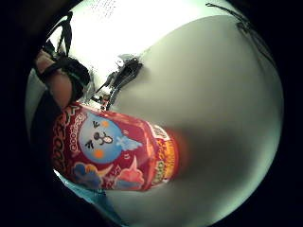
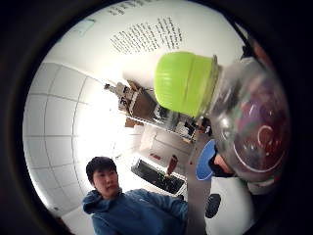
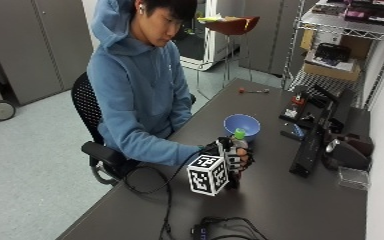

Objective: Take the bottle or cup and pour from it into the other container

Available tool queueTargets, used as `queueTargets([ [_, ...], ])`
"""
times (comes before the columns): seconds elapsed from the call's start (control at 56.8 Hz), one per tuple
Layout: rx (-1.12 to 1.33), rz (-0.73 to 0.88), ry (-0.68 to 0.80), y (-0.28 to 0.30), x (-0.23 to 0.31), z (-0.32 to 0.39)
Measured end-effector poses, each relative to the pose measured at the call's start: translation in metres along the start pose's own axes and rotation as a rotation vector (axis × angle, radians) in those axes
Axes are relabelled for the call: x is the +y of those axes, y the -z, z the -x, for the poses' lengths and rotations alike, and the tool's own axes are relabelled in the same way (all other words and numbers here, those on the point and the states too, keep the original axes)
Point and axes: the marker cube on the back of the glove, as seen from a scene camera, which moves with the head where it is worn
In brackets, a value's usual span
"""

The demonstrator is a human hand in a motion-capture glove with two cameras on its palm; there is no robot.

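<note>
A bottle with a green cap [image 3: 239, 133] stands upright in my gloved right hand [image 3: 235, 157], whose fingers curl round its body. The thumb side palm view shows the green cap [image 2: 186, 83] and clear shoulder [image 2: 254, 127] close up. In the little finger side palm view the red cartoon label [image 1: 113, 151] fills the space beside a finger [image 1: 59, 85]. The blue bowl [image 3: 242, 126] sits on the dark table [image 3: 278, 200] just behind the bottle, and shows again past the bottle [image 2: 205, 161]. I cannot tell if the bottle's base touches the table.
Black devices and a stand [image 3: 312, 145] line the table's right side, with a clear plastic box [image 3: 353, 177] by the wall. Cables [image 3: 225, 230] lie at the near edge. A small red-tipped item [image 3: 252, 91] lies at the far end. A wire shelf [image 3: 338, 30] stands behind.
</note>
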Motion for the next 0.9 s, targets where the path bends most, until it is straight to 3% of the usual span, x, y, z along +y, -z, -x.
queueTargets([
  [0.528, 0.198, 0.171, 0.042, -0.027, -0.008, 0.05],
  [0.898, 0.733, 0.5, 0.131, -0.055, -0.031, 0.102],
])
